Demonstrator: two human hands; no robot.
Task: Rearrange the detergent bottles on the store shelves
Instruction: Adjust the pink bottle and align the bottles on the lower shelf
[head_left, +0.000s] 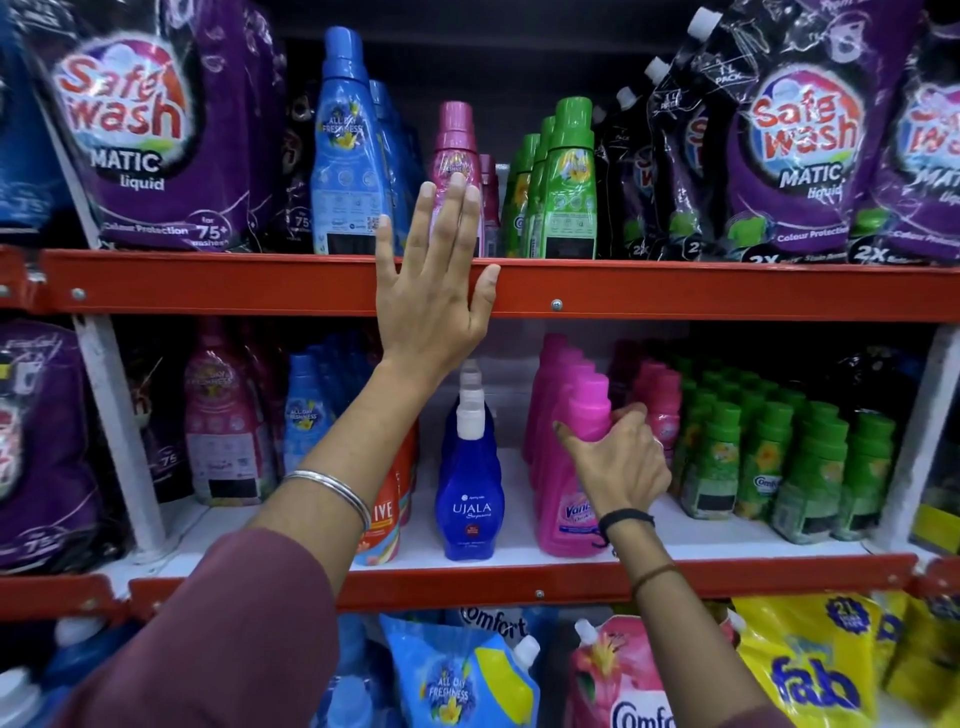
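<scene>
My left hand (434, 280) is raised flat with fingers spread over the red edge of the upper shelf (675, 291); its fingertips reach the pink bottle (457, 150) standing between a tall blue bottle (343, 140) and green bottles (563, 176). It holds nothing. On the middle shelf (519, 540), my right hand (621, 457) is closed around the neck and shoulder of the front pink Vanish bottle (569, 499), which stands upright at the head of a pink row. A blue Ujala bottle (470, 483) stands just left of it.
Purple Safe Wash pouches (161, 130) flank the upper bottles on both sides. Rows of small green bottles (769, 457) fill the middle shelf's right; pink and blue bottles and an orange bottle (382, 519) stand left. Comfort and yellow Fab pouches (810, 675) sit below.
</scene>
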